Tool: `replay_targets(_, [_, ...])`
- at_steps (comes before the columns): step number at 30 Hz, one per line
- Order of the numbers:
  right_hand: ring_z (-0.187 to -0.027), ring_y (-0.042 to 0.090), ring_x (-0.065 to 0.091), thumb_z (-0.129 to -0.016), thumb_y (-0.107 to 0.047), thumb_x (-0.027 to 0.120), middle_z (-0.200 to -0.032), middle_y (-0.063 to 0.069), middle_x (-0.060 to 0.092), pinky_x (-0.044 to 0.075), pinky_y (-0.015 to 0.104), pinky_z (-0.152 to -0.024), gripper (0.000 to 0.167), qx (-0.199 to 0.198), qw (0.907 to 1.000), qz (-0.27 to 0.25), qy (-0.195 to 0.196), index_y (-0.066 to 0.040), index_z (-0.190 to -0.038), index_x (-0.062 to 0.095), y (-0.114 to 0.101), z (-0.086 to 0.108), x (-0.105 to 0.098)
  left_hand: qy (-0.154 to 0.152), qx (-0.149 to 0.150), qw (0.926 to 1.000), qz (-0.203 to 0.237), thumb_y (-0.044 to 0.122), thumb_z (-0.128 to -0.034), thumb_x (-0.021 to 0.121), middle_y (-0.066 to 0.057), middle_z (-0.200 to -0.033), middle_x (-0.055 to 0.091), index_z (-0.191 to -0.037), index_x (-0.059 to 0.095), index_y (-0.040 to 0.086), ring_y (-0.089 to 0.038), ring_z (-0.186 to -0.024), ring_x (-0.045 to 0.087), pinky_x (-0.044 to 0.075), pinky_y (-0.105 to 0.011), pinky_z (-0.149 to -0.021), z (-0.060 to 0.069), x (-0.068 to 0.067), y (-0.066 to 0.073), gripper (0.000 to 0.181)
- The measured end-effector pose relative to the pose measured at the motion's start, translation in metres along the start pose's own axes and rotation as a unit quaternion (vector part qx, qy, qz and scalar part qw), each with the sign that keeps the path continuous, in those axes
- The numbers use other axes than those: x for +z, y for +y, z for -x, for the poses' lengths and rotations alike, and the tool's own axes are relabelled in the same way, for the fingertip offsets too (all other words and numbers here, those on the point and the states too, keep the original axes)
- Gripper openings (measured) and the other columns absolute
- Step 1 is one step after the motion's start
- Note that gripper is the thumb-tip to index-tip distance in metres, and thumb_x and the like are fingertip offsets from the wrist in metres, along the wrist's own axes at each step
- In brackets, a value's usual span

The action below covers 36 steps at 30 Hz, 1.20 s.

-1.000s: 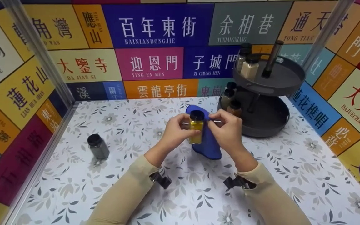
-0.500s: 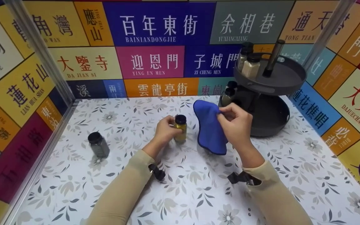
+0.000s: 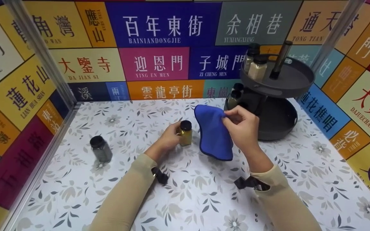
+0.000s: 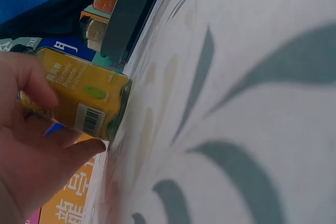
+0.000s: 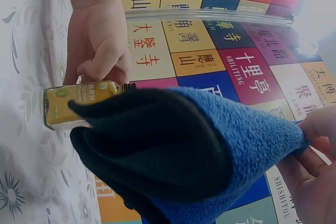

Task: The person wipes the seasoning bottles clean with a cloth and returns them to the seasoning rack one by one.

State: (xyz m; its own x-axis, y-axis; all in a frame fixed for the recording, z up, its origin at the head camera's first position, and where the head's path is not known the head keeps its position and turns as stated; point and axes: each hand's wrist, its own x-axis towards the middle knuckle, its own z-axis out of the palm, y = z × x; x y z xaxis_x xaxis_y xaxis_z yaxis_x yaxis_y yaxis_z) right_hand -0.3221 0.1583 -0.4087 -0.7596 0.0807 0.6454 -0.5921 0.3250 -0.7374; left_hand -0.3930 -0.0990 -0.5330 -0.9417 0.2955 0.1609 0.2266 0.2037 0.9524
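Observation:
A turmeric powder jar [image 3: 186, 135] with a black lid stands upright on the table. My left hand [image 3: 171, 136] is beside it, at its left, with thumb and fingers spread apart around its side. In the left wrist view one finger overlaps the yellow label of the jar [image 4: 79, 90], while another digit lies clear of the glass. Between finger and thumb, my right hand [image 3: 243, 125] pinches the edge of a blue cloth [image 3: 215, 133], which hangs over the table. Folds of the cloth [image 5: 210, 140] fill the right wrist view and cover part of the jar's lid.
A jar with dark grey contents [image 3: 101, 149] stands at the left of the table. At the back right is a two-tier black rack [image 3: 278, 128] holding several black-lidded jars. Lettered panels [image 3: 159, 64] enclose the table at the back and sides.
The turmeric jar has come down leftward, away from the cloth, onto the table. My left thumb has moved off its front. My right hand has shifted right, still pinching the cloth.

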Motion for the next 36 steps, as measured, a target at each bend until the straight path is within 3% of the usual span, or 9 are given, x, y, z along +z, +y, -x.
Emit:
replay_targets(5, [-0.079,0.005,0.076,-0.085,0.007,0.080,-0.090,0.013,0.081,0.062,0.021,-0.072,0.009,-0.007,0.9999,-0.004,-0.008,-0.001,-0.088,0.078,0.001,0.001,0.001,0.006,-0.014,0.9998,-0.013,-0.014,-0.0718,0.069,-0.018,-0.120,0.072,-0.133,0.067,0.000,-0.024,-0.110,0.069,0.056,-0.037,-0.102,-0.001,-0.001,0.000,0.062])
replay_targets(12, [-0.078,0.002,0.075,-0.086,0.007,0.079,-0.088,0.015,0.080,0.060,0.016,-0.071,0.009,-0.007,0.9999,-0.004,-0.009,-0.001,-0.088,0.079,0.005,0.000,0.003,0.024,-0.062,0.9977,0.011,-0.001,-0.0751,0.084,-0.012,-0.110,0.075,-0.113,0.072,0.005,-0.023,-0.097,0.076,0.059,-0.034,-0.093,0.002,0.004,0.006,0.040])
replay_targets(17, [-0.079,0.002,0.075,-0.086,0.004,0.080,-0.089,0.013,0.081,0.058,0.015,-0.071,0.007,-0.006,0.9996,0.025,0.012,-0.003,-0.089,0.078,0.007,0.000,0.003,0.025,-0.024,0.9950,0.094,-0.001,-0.0780,0.082,-0.007,-0.102,0.072,-0.113,0.073,0.001,-0.019,-0.092,0.075,0.061,-0.029,-0.083,0.004,0.003,0.021,0.036])
replay_targets(20, [-0.079,0.003,0.074,-0.086,0.003,0.080,-0.090,0.011,0.081,0.057,0.013,-0.072,0.008,0.003,0.9987,0.049,0.010,-0.004,-0.089,0.078,0.011,0.001,0.006,0.018,0.014,0.9892,0.145,-0.003,-0.0800,0.080,-0.005,-0.102,0.072,-0.115,0.071,-0.002,-0.018,-0.093,0.075,0.062,-0.030,-0.084,0.008,0.003,0.040,0.036])
replay_targets(23, [-0.082,0.008,0.076,-0.086,0.002,0.079,-0.091,0.010,0.081,0.057,0.013,-0.072,0.008,0.010,0.9979,0.062,-0.010,-0.004,-0.090,0.077,0.013,0.004,0.010,0.005,0.042,0.9853,0.166,0.000,-0.0821,0.080,-0.005,-0.104,0.074,-0.116,0.071,-0.002,-0.018,-0.095,0.074,0.061,-0.030,-0.087,0.015,0.006,0.061,0.036])
replay_targets(26, [-0.089,0.017,0.080,-0.087,0.005,0.078,-0.095,0.012,0.080,0.061,0.016,-0.075,0.009,0.005,0.9990,0.041,-0.017,-0.002,-0.091,0.077,0.010,0.009,0.016,-0.008,0.066,0.9879,0.140,0.005,-0.0843,0.081,-0.005,-0.104,0.075,-0.118,0.072,0.000,-0.017,-0.094,0.071,0.060,-0.030,-0.087,0.022,0.012,0.077,0.035])
replay_targets(29, [-0.096,0.027,0.081,-0.087,0.010,0.075,-0.099,0.016,0.080,0.063,0.021,-0.079,0.009,-0.025,0.9995,0.007,-0.015,0.002,-0.091,0.075,0.005,0.014,0.020,-0.010,0.081,0.9917,0.100,0.011,-0.0864,0.083,-0.005,-0.103,0.074,-0.118,0.073,0.001,-0.017,-0.091,0.069,0.058,-0.029,-0.085,0.028,0.020,0.087,0.034])
replay_targets(36, [-0.098,0.029,0.080,-0.086,0.013,0.074,-0.094,0.017,0.080,0.064,0.026,-0.079,0.011,-0.107,0.9937,0.012,-0.030,0.003,-0.089,0.076,0.000,0.023,0.026,0.046,0.104,0.9914,0.065,0.017,-0.0856,0.085,-0.007,-0.098,0.074,-0.112,0.075,0.005,-0.019,-0.088,0.069,0.058,-0.032,-0.082,0.034,0.027,0.098,0.031])
